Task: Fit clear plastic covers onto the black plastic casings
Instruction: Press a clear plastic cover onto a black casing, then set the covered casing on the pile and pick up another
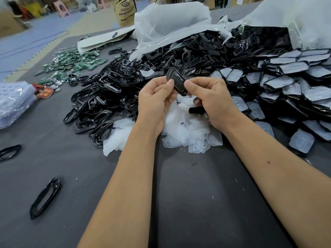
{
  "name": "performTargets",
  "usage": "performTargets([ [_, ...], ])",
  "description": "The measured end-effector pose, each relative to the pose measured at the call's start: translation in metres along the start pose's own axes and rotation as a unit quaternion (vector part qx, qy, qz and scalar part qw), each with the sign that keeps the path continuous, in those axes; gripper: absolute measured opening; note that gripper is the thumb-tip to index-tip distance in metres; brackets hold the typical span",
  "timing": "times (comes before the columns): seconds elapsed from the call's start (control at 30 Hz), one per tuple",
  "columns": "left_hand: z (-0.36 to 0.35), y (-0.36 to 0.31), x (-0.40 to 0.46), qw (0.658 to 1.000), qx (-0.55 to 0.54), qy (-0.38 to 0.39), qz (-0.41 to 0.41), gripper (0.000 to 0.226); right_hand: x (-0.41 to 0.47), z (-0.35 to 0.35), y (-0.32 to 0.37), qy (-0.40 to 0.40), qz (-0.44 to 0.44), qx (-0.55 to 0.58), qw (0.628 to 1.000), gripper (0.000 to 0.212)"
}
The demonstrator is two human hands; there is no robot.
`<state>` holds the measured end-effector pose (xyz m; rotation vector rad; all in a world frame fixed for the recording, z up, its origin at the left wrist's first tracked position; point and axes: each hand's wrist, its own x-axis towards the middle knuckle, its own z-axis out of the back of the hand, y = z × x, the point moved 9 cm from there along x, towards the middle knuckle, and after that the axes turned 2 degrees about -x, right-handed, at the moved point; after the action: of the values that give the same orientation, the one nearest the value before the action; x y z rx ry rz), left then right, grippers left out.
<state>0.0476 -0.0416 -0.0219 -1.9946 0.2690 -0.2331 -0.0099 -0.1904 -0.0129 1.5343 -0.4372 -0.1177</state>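
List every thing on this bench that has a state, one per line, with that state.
Left hand: pinching the black plastic casing.
Right hand: pinching the same casing, raised above the pile.
Clear plastic covers: loose heap under the hands.
Black oval frames: loose pile, uncovered.
Covered black casings: stacked at right.
Green circuit boards: scattered.
White plastic bag: open, spilling parts.

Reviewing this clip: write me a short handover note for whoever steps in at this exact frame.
Left hand and right hand both pinch one black casing, held above the table; whether its cover is on is unclear.
Loose clear covers lie in a heap right under the hands.
Covered casings are stacked on the right: many done.
Bare black casings spill from the bag behind; a large pile is left.
Black frames and green circuit boards lie on the left.
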Motion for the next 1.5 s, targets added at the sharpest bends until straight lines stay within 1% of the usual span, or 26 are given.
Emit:
performTargets([
  [0.17, 0.001, 0.003, 0.002, 1.000, -0.008, -0.007, 0.009, 0.017, 0.001, 0.000, -0.007, 0.015, -0.028, 0.074, 0.997, 0.012],
  [0.3, -0.002, 0.002, 0.002, 1.000, 0.016, 0.001, 0.008, 0.006, 0.001, 0.002, -0.008, 0.026, -0.024, 0.087, 0.996, 0.021],
  [0.4, -0.004, 0.002, 0.002, 1.000, 0.023, 0.008, 0.008, 0.006, 0.002, 0.003, -0.009, 0.030, -0.032, 0.116, 0.992, 0.022],
  [0.5, -0.005, 0.001, 0.001, 1.000, 0.029, 0.009, 0.008, 0.018, 0.001, 0.000, -0.010, 0.040, -0.039, 0.169, 0.984, 0.025],
  [0.57, -0.006, 0.001, 0.001, 1.000, 0.027, 0.011, 0.010, 0.014, 0.001, -0.003, -0.010, 0.053, -0.044, 0.203, 0.977, 0.030],
  [0.67, -0.007, 0.000, 0.000, 0.999, 0.025, 0.025, 0.007, 0.007, 0.001, -0.006, -0.009, 0.069, -0.050, 0.231, 0.969, 0.031],
  [0.8, -0.006, 0.000, 0.000, 1.000, 0.018, 0.019, 0.007, 0.007, 0.000, -0.008, -0.011, 0.059, -0.065, 0.238, 0.967, 0.032],
  [0.93, -0.008, 0.000, 0.000, 0.998, 0.048, 0.029, -0.008, 0.008, -0.002, -0.011, -0.011, 0.058, -0.074, 0.258, 0.961, 0.035],
  [1.07, -0.009, -0.001, 0.000, 0.998, 0.053, 0.043, -0.013, 0.012, -0.002, -0.011, -0.010, 0.076, -0.076, 0.278, 0.955, 0.036],
  [1.17, -0.010, -0.002, 0.000, 0.997, 0.052, 0.056, -0.012, 0.015, -0.001, -0.012, -0.010, 0.092, -0.079, 0.304, 0.945, 0.046],
  [1.23, -0.012, -0.002, 0.000, 0.996, 0.054, 0.069, -0.013, 0.016, 0.000, -0.013, -0.009, 0.108, -0.078, 0.311, 0.941, 0.049],
  [1.37, -0.015, -0.004, -0.002, 0.995, 0.054, 0.080, -0.013, 0.016, -0.001, -0.012, -0.006, 0.127, -0.063, 0.320, 0.937, 0.046],
  [1.5, -0.017, -0.008, -0.004, 0.994, 0.062, 0.083, -0.026, 0.018, -0.001, -0.007, -0.005, 0.121, -0.050, 0.310, 0.942, 0.046],
])
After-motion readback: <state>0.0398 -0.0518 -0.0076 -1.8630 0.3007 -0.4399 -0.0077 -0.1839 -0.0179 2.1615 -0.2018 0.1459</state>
